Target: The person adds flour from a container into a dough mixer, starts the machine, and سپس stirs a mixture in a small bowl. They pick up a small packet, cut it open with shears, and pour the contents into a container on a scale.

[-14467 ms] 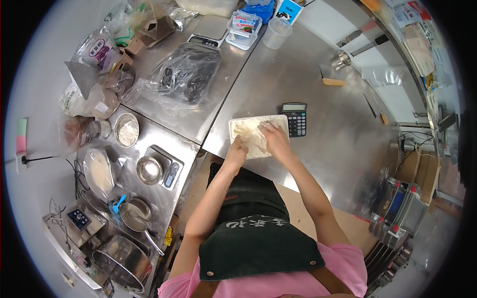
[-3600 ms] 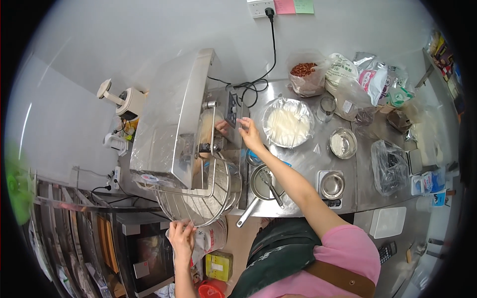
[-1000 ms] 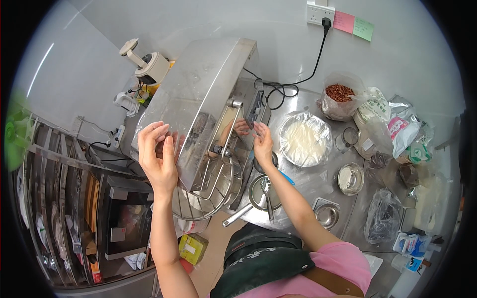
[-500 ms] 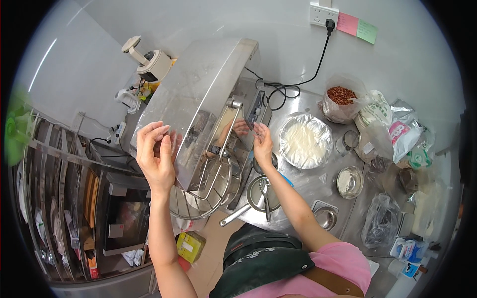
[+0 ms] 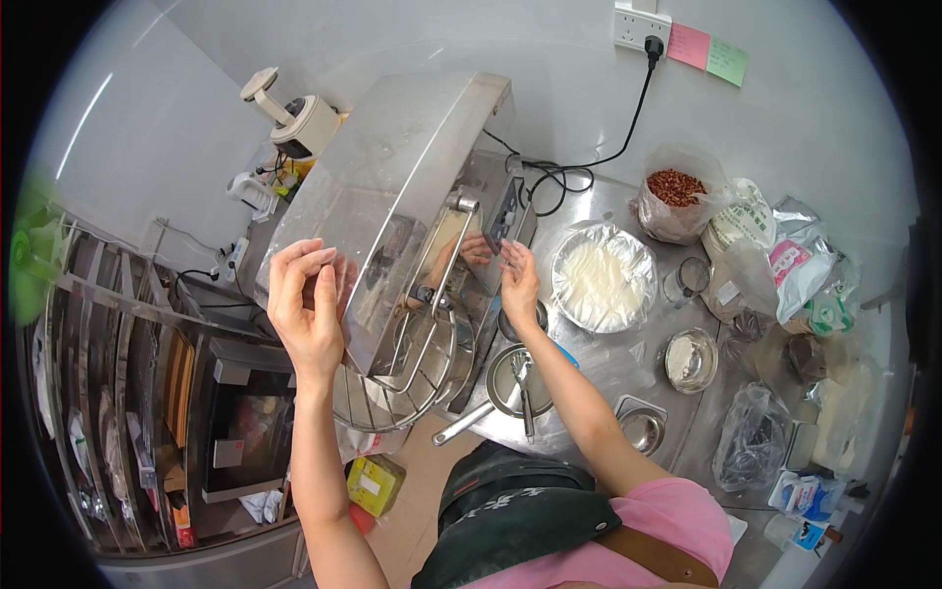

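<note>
A big steel stand mixer point(image 5: 392, 187) fills the middle of the view, its wire-guarded bowl point(image 5: 412, 383) hanging at the counter's left end. My left hand point(image 5: 306, 306) is raised with fingers spread, flat against the mixer's left side and holding nothing. My right hand point(image 5: 517, 280) reaches to the control panel point(image 5: 507, 211) on the mixer's right side, fingertips touching it; its reflection shows in the steel.
On the steel counter point(image 5: 628, 363) stand a large foil-covered bowl point(image 5: 602, 277), a small saucepan with a utensil point(image 5: 518, 381), small steel bowls point(image 5: 690, 359), a bag of red grains point(image 5: 675, 196) and several packets. A wire rack and oven point(image 5: 235, 422) sit at the left.
Since a second ago my left hand has shifted slightly right along the mixer's side. My right hand stays at the panel. Earlier I was pressing dough at another counter.
</note>
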A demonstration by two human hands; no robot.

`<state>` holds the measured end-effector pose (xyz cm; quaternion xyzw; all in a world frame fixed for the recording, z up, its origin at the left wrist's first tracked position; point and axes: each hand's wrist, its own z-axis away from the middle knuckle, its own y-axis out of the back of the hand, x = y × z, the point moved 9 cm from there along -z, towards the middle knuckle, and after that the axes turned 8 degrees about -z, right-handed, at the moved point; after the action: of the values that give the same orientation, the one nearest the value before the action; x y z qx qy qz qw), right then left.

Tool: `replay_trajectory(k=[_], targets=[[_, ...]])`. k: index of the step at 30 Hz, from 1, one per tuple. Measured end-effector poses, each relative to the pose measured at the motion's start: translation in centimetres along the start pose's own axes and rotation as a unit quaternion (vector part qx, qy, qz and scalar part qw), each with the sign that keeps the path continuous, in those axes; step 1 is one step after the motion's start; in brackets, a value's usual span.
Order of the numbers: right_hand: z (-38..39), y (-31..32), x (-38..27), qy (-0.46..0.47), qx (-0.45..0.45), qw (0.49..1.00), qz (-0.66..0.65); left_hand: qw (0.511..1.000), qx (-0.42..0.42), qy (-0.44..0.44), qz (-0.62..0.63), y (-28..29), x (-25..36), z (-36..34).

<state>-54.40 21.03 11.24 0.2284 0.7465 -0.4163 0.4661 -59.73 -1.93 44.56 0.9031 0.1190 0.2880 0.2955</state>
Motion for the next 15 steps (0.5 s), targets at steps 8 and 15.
replay_trajectory(k=[8,15], targets=[[-0.03,0.02,0.23,-0.002,-0.001,1.0,-0.006,1.0,0.0,0.003,0.0,0.05,0.05,0.0],[-0.14,0.2,0.17,0.0,-0.005,1.0,0.0,0.999,0.021,-0.027,-0.021,0.16,0.45,-0.12]])
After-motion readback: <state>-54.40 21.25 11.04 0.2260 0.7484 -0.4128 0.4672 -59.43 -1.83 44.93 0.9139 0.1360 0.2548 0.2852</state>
